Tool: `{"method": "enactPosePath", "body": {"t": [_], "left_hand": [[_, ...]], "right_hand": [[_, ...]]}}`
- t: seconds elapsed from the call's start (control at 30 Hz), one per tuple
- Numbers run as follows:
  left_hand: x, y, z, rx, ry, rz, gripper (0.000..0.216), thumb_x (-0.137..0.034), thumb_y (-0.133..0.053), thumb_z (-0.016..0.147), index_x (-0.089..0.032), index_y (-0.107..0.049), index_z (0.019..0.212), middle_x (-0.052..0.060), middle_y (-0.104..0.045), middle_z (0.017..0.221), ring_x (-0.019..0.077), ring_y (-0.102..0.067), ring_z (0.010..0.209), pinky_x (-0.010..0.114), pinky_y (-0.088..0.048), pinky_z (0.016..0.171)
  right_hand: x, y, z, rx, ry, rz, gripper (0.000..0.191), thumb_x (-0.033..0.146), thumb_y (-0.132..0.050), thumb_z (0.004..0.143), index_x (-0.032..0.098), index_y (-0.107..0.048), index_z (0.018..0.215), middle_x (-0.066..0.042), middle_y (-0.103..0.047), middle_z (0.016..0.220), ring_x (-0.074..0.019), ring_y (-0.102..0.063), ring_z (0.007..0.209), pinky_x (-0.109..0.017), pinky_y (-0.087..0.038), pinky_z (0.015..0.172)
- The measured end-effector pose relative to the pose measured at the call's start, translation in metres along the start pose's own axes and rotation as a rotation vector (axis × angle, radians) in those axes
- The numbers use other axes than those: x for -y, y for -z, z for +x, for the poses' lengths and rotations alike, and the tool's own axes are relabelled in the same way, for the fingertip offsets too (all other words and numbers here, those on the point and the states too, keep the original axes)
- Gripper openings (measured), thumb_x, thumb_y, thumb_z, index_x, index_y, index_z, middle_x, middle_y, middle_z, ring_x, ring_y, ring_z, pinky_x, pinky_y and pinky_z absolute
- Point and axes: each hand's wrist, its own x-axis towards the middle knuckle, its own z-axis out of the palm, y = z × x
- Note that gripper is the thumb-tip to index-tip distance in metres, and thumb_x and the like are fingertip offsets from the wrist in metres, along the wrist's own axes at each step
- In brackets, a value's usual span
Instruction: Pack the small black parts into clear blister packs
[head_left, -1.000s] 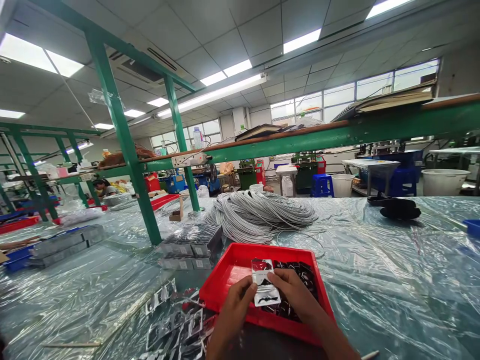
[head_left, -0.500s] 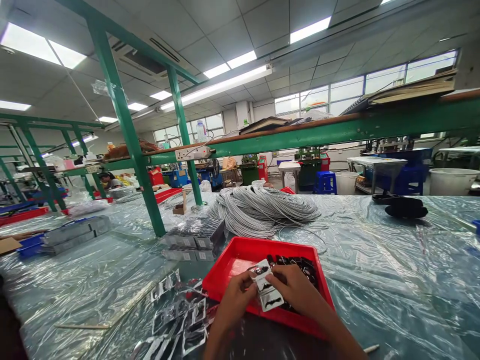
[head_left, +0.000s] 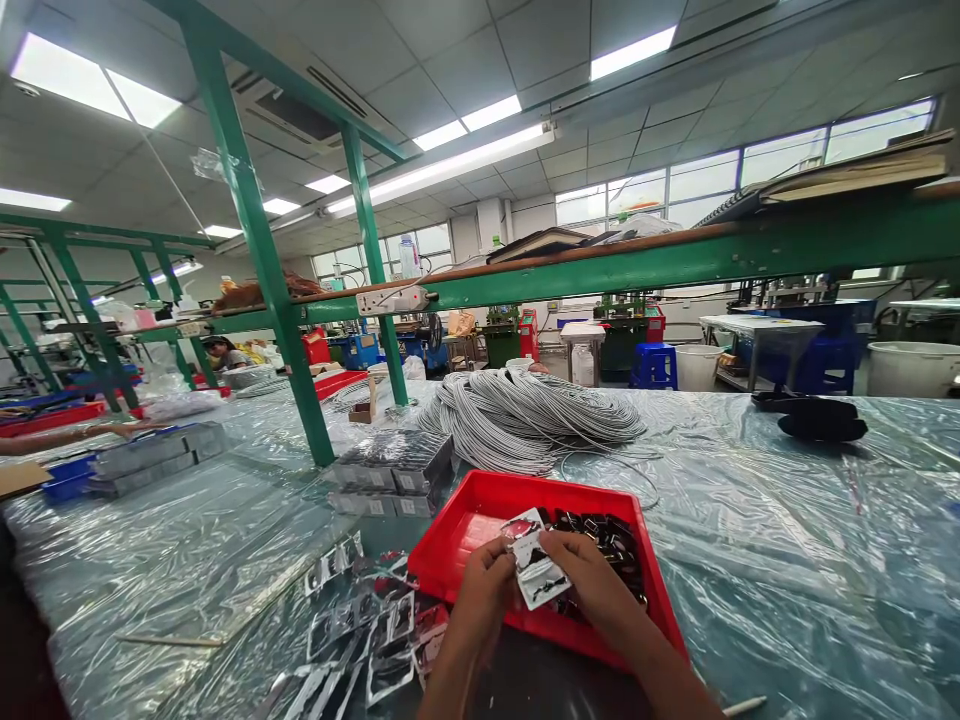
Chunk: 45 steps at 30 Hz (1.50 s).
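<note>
Between both hands is a small white card [head_left: 541, 578] with black shapes on it, held over the red tray [head_left: 450, 525]. My left hand [head_left: 486, 578] pinches the card's left edge with thumb and fingers. From the right, my right hand [head_left: 581, 565] grips its upper edge, thumb on the face. A red-and-white piece [head_left: 523, 524] shows just behind the card; whether it is joined to it I cannot tell. Small dark glossy parts [head_left: 619, 550] fill the tray's right side. Left of the tray lie several clear-and-black flat packs [head_left: 390, 640].
Behind the tray sit a large coil of grey cable [head_left: 525, 415] and stacked grey boxes [head_left: 390, 475]. A green post [head_left: 289, 350] rises at left, under a green shelf beam [head_left: 600, 285]. Another person's arm [head_left: 75, 434] reaches in at far left. A thin stick [head_left: 171, 640] lies on the plastic-covered table.
The card has tilted in my hands and its lower end has swung right. Another person's arm has come into view at far left. The view has shifted slightly.
</note>
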Motion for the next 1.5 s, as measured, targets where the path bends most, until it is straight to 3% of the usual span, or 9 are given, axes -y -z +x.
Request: {"method": "enactPosePath", "body": {"t": [0.13,0.23,0.37,0.57,0.87,1.17,1.37,1.5], "left_hand": [[0.003,-0.002,0.003,-0.033,-0.055,0.027,0.026,-0.035,-0.076,0.062,-0.016,-0.059,0.066,-0.005,-0.057,0.054,0.0079,-0.048,0.043,0.020,-0.040,0.044],[-0.001,-0.002,0.002,-0.034,-0.095,0.034,0.025,-0.035,-0.075,0.064,-0.017,-0.058,0.066,-0.005,-0.058,0.056,0.0107,-0.054,0.047,0.022,-0.045,0.047],[-0.008,0.000,-0.001,0.030,-0.110,0.036,0.024,-0.033,-0.076,0.065,-0.018,-0.057,0.067,-0.005,-0.058,0.054,0.0114,-0.055,0.047,0.023,-0.047,0.048],[-0.002,0.002,0.000,0.089,-0.128,0.056,0.031,-0.039,-0.079,0.064,-0.018,-0.057,0.069,-0.006,-0.057,0.058,0.0114,-0.056,0.048,0.024,-0.048,0.049],[-0.014,-0.002,-0.005,0.130,-0.132,0.243,0.028,-0.039,-0.077,0.067,-0.018,-0.059,0.068,-0.002,-0.061,0.063,0.0137,-0.056,0.059,0.025,-0.047,0.059],[-0.016,-0.008,-0.007,0.054,-0.158,0.358,0.025,-0.037,-0.075,0.065,-0.018,-0.060,0.062,-0.002,-0.058,0.061,0.0142,-0.053,0.061,0.023,-0.040,0.060],[-0.020,-0.002,-0.008,0.129,-0.108,0.315,0.028,-0.044,-0.072,0.073,-0.019,-0.059,0.069,-0.001,-0.061,0.062,0.0178,-0.060,0.060,0.029,-0.049,0.062],[-0.025,-0.001,-0.012,0.176,-0.158,0.353,0.024,-0.039,-0.069,0.077,-0.018,-0.060,0.072,0.000,-0.061,0.066,0.0178,-0.059,0.065,0.029,-0.050,0.064]], "right_hand": [[0.007,0.001,-0.002,-0.284,0.290,-0.467,0.031,0.044,-0.054,0.090,0.017,-0.064,0.103,-0.011,-0.068,0.096,-0.0260,-0.063,0.091,-0.038,-0.047,0.082],[0.018,-0.003,-0.007,-0.240,0.427,-0.680,0.028,0.038,-0.052,0.092,0.018,-0.065,0.108,-0.011,-0.066,0.104,-0.0255,-0.061,0.098,-0.038,-0.045,0.089],[0.027,-0.003,-0.012,-0.155,0.344,-0.750,0.038,0.039,-0.067,0.083,0.017,-0.066,0.114,-0.009,-0.068,0.101,-0.0244,-0.062,0.092,-0.036,-0.048,0.084],[0.031,0.010,-0.012,-0.075,0.307,-0.726,0.032,0.037,-0.070,0.079,0.017,-0.071,0.104,-0.008,-0.073,0.092,-0.0227,-0.065,0.079,-0.032,-0.050,0.073],[0.021,0.006,-0.010,-0.133,0.332,-0.867,0.032,0.023,-0.065,0.069,0.017,-0.066,0.101,-0.007,-0.072,0.087,-0.0224,-0.065,0.078,-0.030,-0.047,0.072],[0.010,0.000,-0.012,-0.152,0.283,-0.868,0.027,0.021,-0.058,0.076,0.019,-0.067,0.101,-0.006,-0.072,0.086,-0.0231,-0.065,0.080,-0.030,-0.045,0.072],[0.020,0.007,-0.014,-0.021,0.338,-0.823,0.029,0.027,-0.052,0.087,0.017,-0.066,0.111,-0.010,-0.073,0.098,-0.0247,-0.066,0.087,-0.033,-0.046,0.080],[0.023,0.008,-0.014,0.016,0.336,-0.866,0.026,0.026,-0.052,0.087,0.017,-0.065,0.107,-0.011,-0.072,0.097,-0.0246,-0.065,0.087,-0.033,-0.046,0.079]]}}
